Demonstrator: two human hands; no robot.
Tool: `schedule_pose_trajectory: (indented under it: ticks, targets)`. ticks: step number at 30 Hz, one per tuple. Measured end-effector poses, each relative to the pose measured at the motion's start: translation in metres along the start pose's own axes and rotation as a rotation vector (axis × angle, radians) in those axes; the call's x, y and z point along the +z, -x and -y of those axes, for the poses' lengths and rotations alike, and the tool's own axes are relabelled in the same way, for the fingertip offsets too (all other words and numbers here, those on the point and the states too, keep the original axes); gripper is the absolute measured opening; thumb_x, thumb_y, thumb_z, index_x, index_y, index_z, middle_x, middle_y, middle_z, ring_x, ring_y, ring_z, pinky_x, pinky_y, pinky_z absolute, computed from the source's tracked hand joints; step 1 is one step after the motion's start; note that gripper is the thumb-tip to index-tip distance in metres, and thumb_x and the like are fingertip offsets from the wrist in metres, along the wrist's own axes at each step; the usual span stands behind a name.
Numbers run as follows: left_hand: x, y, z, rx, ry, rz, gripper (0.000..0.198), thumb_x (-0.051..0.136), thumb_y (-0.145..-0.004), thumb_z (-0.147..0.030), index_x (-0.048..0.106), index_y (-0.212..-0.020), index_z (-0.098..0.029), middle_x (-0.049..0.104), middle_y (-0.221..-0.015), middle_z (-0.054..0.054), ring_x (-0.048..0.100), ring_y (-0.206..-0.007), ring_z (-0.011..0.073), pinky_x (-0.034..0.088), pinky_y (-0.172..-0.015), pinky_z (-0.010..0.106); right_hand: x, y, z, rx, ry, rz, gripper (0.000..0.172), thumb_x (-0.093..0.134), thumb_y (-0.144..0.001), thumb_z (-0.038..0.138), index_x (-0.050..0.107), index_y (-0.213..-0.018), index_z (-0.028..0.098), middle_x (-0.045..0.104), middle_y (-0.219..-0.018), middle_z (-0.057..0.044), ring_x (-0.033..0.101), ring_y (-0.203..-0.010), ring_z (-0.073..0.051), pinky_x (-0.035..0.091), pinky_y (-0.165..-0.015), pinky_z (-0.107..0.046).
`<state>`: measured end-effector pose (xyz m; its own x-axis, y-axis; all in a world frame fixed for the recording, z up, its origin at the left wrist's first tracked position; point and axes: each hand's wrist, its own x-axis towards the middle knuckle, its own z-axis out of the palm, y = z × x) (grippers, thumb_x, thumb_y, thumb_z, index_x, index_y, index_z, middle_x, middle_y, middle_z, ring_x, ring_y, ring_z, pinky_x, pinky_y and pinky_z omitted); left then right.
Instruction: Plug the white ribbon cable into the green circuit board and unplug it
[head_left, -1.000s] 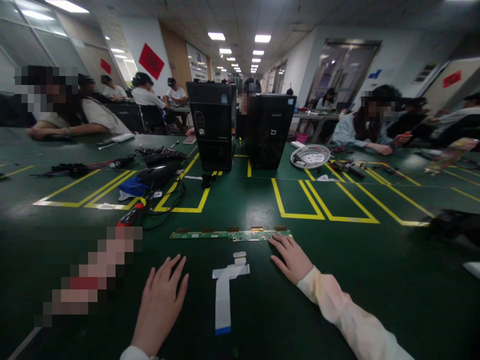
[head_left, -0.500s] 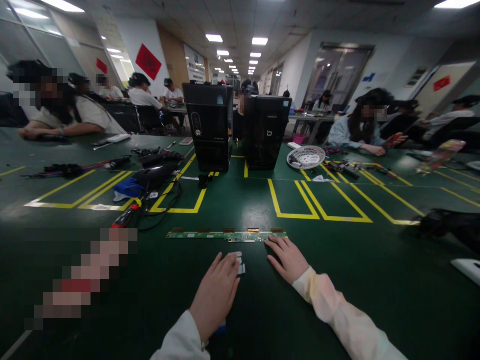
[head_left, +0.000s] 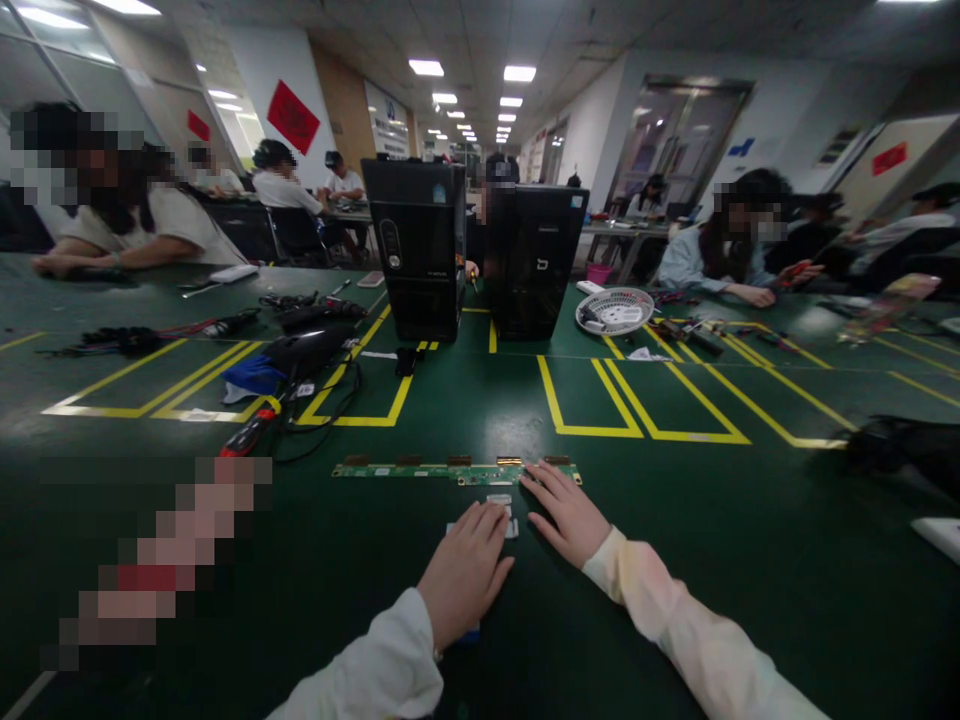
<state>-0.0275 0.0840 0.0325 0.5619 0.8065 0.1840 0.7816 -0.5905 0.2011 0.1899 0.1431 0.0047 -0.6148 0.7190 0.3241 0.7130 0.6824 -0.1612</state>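
Observation:
My left hand (head_left: 466, 575) lies palm down over a small pale grey object (head_left: 511, 527), whose edges stick out around the fingertips. The hand covers most of that object, so I cannot make out its kind. A bit of blue (head_left: 471, 635) shows below the palm; whether it belongs to the same object I cannot tell. A long narrow green circuit board (head_left: 420, 471) with copper-coloured tabs lies crosswise just ahead. On its right part rest the fingertips of my right hand (head_left: 564, 515), fingers stretched out and apart.
Two black computer towers (head_left: 424, 250) stand at the table's far side. Left of me are a red-and-black handled tool (head_left: 249, 432), a black device with a cable (head_left: 311, 350) and wire bundles. A white basket (head_left: 615, 311) sits back right. Co-workers sit around the tables.
My left hand has moved right, and the pale object has shifted right with it. The right hand has slid slightly left along the board, its fingertips still on it.

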Motion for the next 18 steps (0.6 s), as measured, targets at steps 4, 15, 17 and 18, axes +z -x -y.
schedule_pose_trajectory:
  ticks: [4,15,17,18]
  targets:
    - [0.0043,-0.0023,0.0020,0.000,0.019,-0.002,0.044,0.045,-0.091,-0.032,0.045,-0.131,-0.015,0.053,-0.132,0.012,0.048,-0.123,0.0270,0.041,-0.102,0.044,0.0030,-0.0025,-0.0007,0.010,-0.001,0.026,0.048,0.043,-0.093,0.035,0.043,-0.137,0.015,0.037,-0.144,-0.012,0.026,-0.136,-0.025,0.030,-0.110,-0.049]
    - [0.0065,0.0021,0.0035,-0.017,0.145,0.005,0.050,0.038,-0.093,-0.043,0.041,-0.135,-0.016,0.048,-0.137,0.012,0.041,-0.129,0.0243,0.035,-0.107,0.045,0.0005,-0.0011,0.0009,0.020,-0.006,0.048,0.046,0.044,-0.092,0.036,0.047,-0.135,0.019,0.042,-0.140,-0.012,0.032,-0.133,-0.026,0.033,-0.108,-0.050]
    - [0.0056,0.0028,0.0039,-0.013,0.156,0.013,0.051,0.037,-0.094,-0.045,0.040,-0.136,-0.016,0.047,-0.138,0.011,0.040,-0.129,0.0242,0.035,-0.108,0.045,0.0005,-0.0001,0.0011,0.018,-0.008,0.046,0.046,0.044,-0.092,0.035,0.047,-0.135,0.019,0.042,-0.140,-0.011,0.031,-0.133,-0.026,0.033,-0.108,-0.050]
    - [0.0051,0.0031,0.0040,-0.011,0.157,0.019,0.052,0.036,-0.094,-0.046,0.040,-0.136,-0.016,0.047,-0.139,0.011,0.039,-0.130,0.0242,0.034,-0.108,0.045,0.0006,0.0002,0.0012,0.019,-0.010,0.042,0.046,0.044,-0.092,0.035,0.047,-0.135,0.020,0.042,-0.140,-0.011,0.031,-0.133,-0.026,0.033,-0.108,-0.050]
